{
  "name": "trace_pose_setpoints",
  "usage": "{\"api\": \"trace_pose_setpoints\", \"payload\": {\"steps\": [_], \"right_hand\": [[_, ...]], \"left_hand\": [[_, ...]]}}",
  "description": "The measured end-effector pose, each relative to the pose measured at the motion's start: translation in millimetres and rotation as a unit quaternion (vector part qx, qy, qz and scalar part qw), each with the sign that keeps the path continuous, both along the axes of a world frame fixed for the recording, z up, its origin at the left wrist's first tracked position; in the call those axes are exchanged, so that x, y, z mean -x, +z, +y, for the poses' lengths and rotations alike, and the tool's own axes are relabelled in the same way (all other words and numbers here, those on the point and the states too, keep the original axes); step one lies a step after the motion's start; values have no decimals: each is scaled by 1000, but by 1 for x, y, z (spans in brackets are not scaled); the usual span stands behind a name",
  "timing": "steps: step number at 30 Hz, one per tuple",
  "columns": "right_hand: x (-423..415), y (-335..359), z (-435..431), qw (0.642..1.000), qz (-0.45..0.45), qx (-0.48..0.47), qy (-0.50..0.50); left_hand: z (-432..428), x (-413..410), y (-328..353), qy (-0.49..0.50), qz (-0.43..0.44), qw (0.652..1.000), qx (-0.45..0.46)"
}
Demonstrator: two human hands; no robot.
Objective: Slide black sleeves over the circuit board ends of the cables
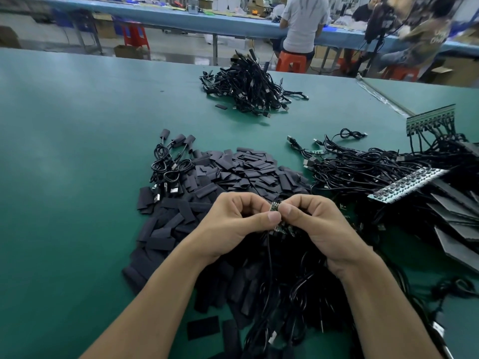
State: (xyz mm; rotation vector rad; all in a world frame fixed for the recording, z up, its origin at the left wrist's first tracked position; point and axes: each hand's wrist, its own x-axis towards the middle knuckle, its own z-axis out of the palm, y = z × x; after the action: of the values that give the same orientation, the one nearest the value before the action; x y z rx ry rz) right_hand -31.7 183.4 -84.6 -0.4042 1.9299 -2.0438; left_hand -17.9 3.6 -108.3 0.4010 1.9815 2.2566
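Note:
My left hand (233, 221) and my right hand (315, 224) meet over the sleeve pile, thumbs touching. Between their fingertips they pinch a small green circuit board (274, 205) on a black cable (269, 257) that hangs down toward me. More small boards show just below the thumbs. A big heap of flat black sleeves (233, 174) spreads under and beyond both hands. Whether a sleeve is on the held board cannot be seen.
Sleeved, coiled cables (168, 164) lie left of the heap. A tangle of bare cables and board strips (388, 174) fills the right. Another cable pile (251, 89) sits far back on the green table (64, 151). People sit at a blue bench (181, 19) behind.

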Motion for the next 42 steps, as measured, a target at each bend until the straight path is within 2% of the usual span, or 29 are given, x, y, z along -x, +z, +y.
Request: {"api": "trace_pose_setpoints", "payload": {"steps": [9, 12, 14, 15, 16, 18, 19, 21, 22, 23, 25, 27, 28, 30, 32, 37, 42], "right_hand": [[0, -4, -4, 997, -47, 66, 12], [-1, -1, -4, 999, -15, 17, -32], [3, 0, 4, 991, 7, -77, -105], [6, 0, 11, 975, 28, -153, -160], [9, -1, 17, 943, 51, -251, -215], [10, -2, 25, 847, 86, -449, -271], [8, -2, 24, 805, 95, -519, -271], [5, -5, 18, 745, 111, -604, -261], [4, -6, 14, 730, 132, -616, -264], [3, -6, 11, 728, 163, -608, -271], [2, -3, 5, 771, 213, -543, -257], [0, -3, 2, 822, 190, -493, -214], [-1, -3, 1, 833, 162, -494, -191], [-3, -2, 1, 827, 121, -528, -147], [-3, -3, 1, 827, 114, -535, -126], [2, -7, 4, 870, 145, -443, -163], [8, -11, 9, 878, 190, -374, -230]], "left_hand": [[0, -2, 0, 20, -1, 999, -25], [1, -3, 1, 38, -4, 999, -29], [0, -3, 3, 61, -10, 998, -31], [-1, -2, 5, 74, -15, 996, -50], [-2, -2, 6, 86, -22, 993, -82], [-5, -1, 13, 105, -31, 982, -156], [-6, -2, 17, 115, -31, 976, -182], [-9, -1, 26, 147, -21, 972, -181], [-11, -1, 30, 172, -13, 972, -160], [-13, 0, 34, 201, -4, 971, -132], [-19, 1, 38, 255, 26, 965, -50], [-24, 1, 40, 295, 67, 952, 52], [-27, 2, 40, 304, 83, 944, 93], [-31, 1, 35, 303, 96, 937, 148], [-32, 2, 25, 272, 77, 944, 169], [-24, 3, -5, 208, 17, 964, 162], [-19, -5, -11, 188, 47, 964, 183]]}}
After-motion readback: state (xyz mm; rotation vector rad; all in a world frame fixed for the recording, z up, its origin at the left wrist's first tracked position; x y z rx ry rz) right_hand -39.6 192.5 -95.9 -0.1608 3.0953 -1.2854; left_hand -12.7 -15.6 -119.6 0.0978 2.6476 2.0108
